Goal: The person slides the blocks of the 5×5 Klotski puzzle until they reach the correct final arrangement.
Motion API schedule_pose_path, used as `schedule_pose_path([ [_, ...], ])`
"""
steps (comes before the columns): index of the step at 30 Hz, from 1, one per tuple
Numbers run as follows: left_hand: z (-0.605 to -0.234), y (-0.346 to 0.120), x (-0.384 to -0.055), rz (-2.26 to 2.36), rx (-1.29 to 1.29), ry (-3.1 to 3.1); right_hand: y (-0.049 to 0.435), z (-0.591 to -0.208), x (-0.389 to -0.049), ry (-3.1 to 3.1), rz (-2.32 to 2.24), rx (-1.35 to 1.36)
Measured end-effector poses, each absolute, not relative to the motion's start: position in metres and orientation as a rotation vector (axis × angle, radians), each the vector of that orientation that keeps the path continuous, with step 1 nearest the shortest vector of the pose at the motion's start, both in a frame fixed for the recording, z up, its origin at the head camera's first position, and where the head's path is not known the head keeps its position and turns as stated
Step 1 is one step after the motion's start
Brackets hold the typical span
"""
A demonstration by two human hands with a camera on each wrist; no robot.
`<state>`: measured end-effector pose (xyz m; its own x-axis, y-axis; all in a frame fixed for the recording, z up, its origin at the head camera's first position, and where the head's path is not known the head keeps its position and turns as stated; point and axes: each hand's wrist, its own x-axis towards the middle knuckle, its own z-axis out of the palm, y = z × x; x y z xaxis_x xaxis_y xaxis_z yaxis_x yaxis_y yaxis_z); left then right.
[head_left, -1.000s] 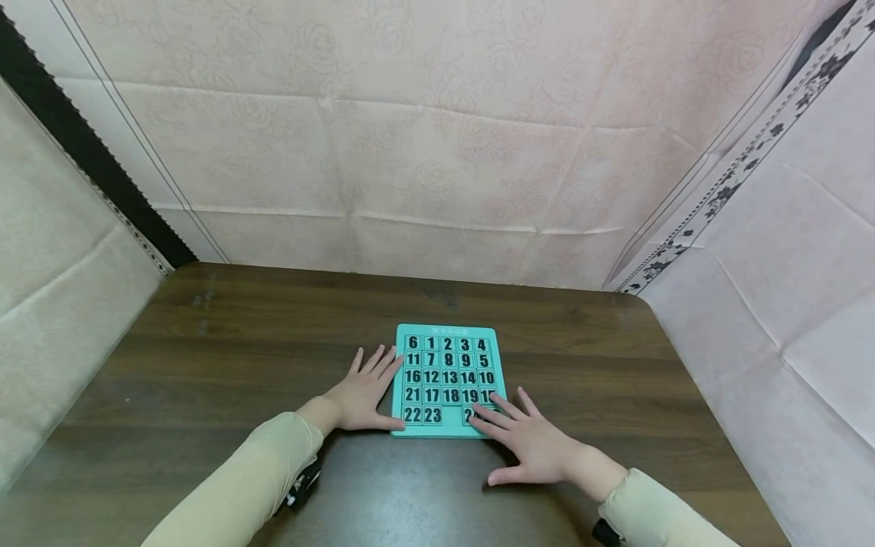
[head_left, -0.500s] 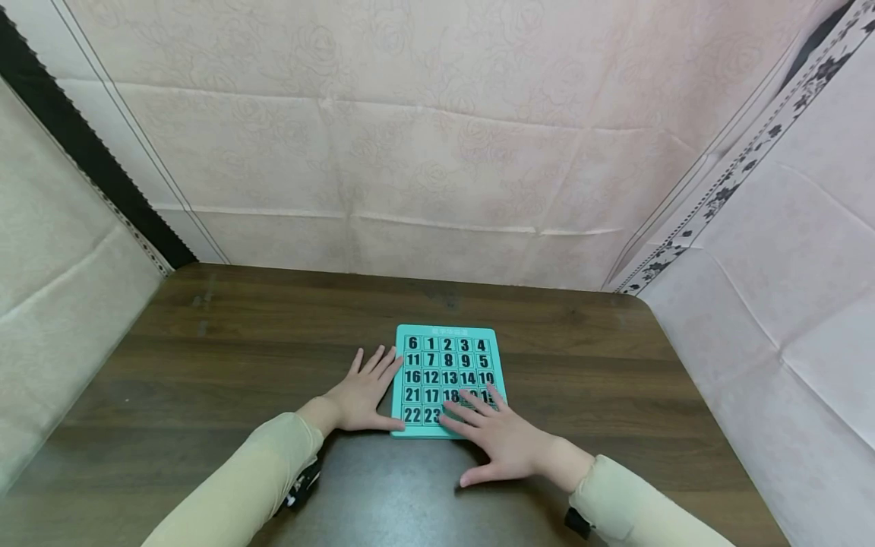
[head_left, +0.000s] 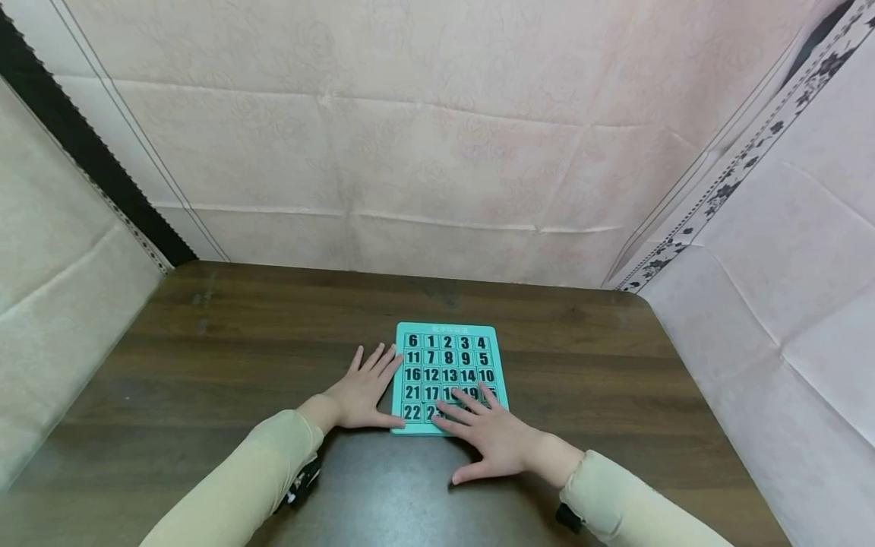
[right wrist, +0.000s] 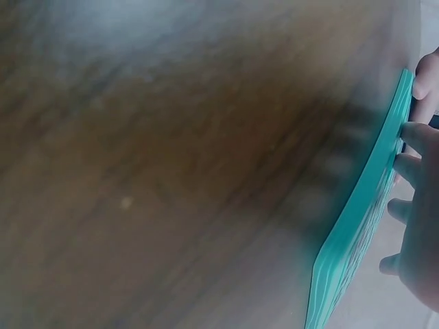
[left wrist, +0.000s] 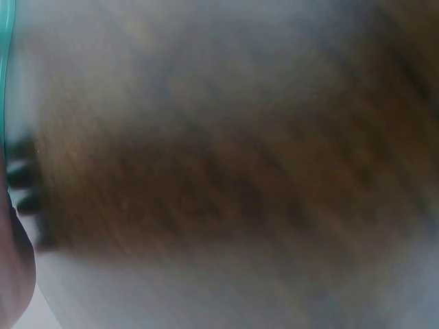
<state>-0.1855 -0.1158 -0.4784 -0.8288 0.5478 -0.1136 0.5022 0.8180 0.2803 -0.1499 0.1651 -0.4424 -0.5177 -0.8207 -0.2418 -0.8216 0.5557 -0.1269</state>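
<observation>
While the left hand (head_left: 362, 395) lies along the left edge of a turquoise number board (head_left: 447, 329), its fingers are spread and straight; the forefinger's tip meets the upper part of that edge and the thumb reaches the lower left corner, with nothing pinched between them. The right hand (head_left: 495, 441) is spread as well, its fingers reaching over the lower right part of the board and its thumb held apart, off the near edge; whether those fingertips press on the number tiles (head_left: 431, 375) or sit just above them, I cannot tell.

The board lies flat on a brown wooden table (head_left: 273, 342), near the middle of its width, between the two hands; its top row reads 6, 1, 2, 3, 4, the next 11, 7, 8, 9, 5, and the third 16, 12, 13, 14, 10; below these, 21, 17 and 22 show plainly, while the right hand hides much of the rest.

Both arms wear pale sleeves (head_left: 239, 479), with a black strap (head_left: 569, 518) below the right wrist; pale cloth (head_left: 410, 152) hangs behind the table and at both sides, edged with a black band (head_left: 96, 144) at the left and a dark flower border (head_left: 724, 190) at the right.
</observation>
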Motion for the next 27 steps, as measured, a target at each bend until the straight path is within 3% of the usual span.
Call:
schedule_pose_path([
  [27, -0.478, -0.116, -0.185, 0.362, 0.823, 2.805, 0.191, -0.444, -0.149, 2.564, -0.084, -1.372],
])
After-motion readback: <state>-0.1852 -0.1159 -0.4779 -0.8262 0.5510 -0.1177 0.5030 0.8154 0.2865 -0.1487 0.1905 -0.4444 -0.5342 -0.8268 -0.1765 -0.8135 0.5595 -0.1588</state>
